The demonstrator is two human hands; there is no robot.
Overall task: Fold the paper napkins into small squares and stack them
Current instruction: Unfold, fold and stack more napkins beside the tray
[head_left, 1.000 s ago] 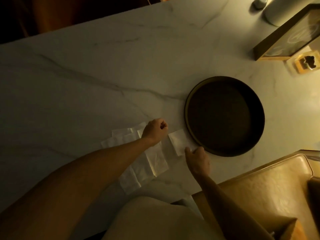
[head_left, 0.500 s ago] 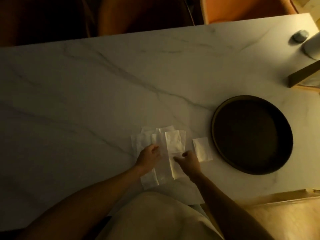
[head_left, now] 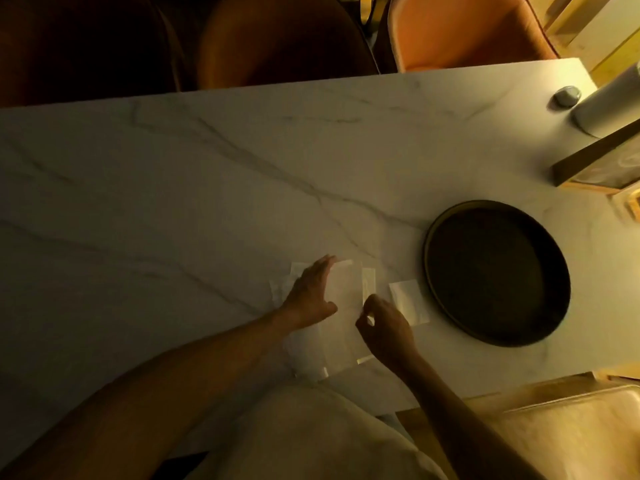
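Several white paper napkins [head_left: 341, 336] lie overlapped on the marble table [head_left: 173, 209] near its front edge. My left hand [head_left: 310, 294] rests flat on them with fingers spread, pressing the top napkin down. My right hand [head_left: 386, 329] pinches the right edge of that napkin between thumb and fingers. One small folded napkin [head_left: 408, 301] lies apart to the right, between the pile and the dark round tray [head_left: 429, 244].
At the far right stand a framed picture [head_left: 595, 161], a white cylinder [head_left: 609, 102] and a small grey knob [head_left: 567, 95]. Chairs [head_left: 464, 32] line the table's far side. A tan seat [head_left: 571, 427] sits at the lower right.
My right hand let go of the small folded napkin, left beside the tray, and came back to the pile. My left hand opened flat on the top napkin. The view shifted.
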